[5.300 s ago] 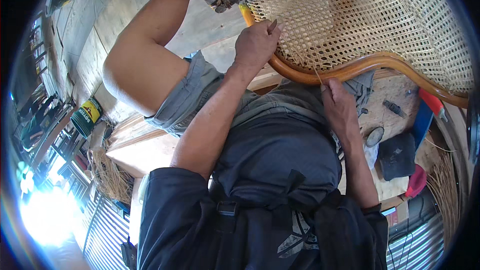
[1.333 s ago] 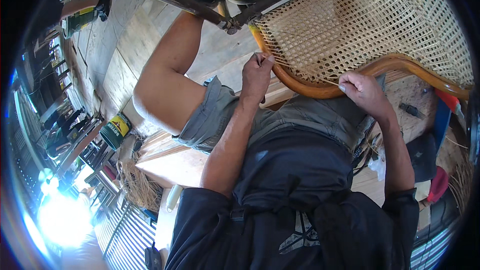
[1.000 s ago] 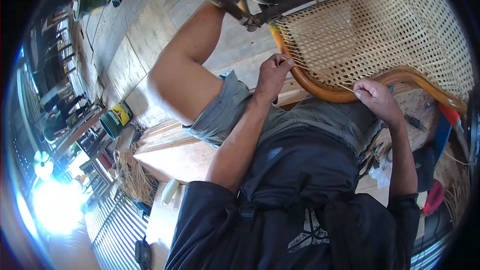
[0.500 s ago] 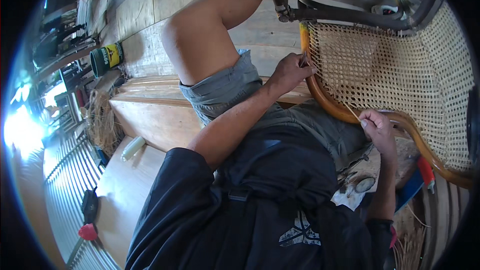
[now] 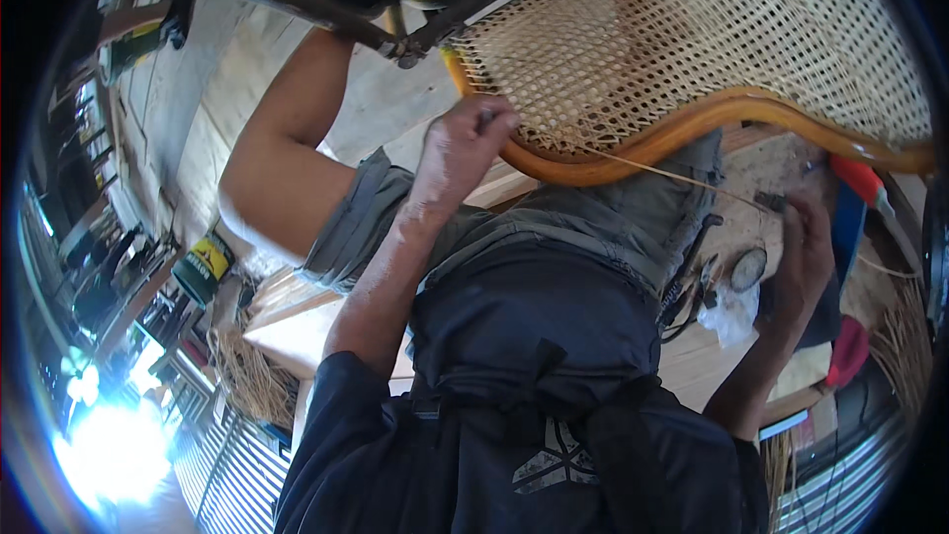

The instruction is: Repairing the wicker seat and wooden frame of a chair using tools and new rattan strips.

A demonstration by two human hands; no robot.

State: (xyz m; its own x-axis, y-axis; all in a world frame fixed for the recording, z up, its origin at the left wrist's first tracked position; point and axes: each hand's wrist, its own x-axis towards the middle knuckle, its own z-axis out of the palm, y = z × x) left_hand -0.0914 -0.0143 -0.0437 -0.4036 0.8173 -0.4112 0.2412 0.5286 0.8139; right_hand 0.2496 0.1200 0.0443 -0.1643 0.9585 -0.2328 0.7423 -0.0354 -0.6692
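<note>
I am seeing the woven cane seat point(image 5: 692, 40) lying over the lap | left hand point(image 5: 460, 148) is closing around a small tool at the seat's curved wooden rim point(image 5: 633, 143) | right hand point(image 5: 806, 252) is pinching a thin cane strand point(image 5: 682, 178) stretching away below the rim.

The left hand point(image 5: 463, 143) grips the woven cane seat point(image 5: 692, 30) at its wooden rim point(image 5: 633, 153); the right hand point(image 5: 806, 247), below that rim, pulls a cane strand point(image 5: 682, 176) taut.
</note>
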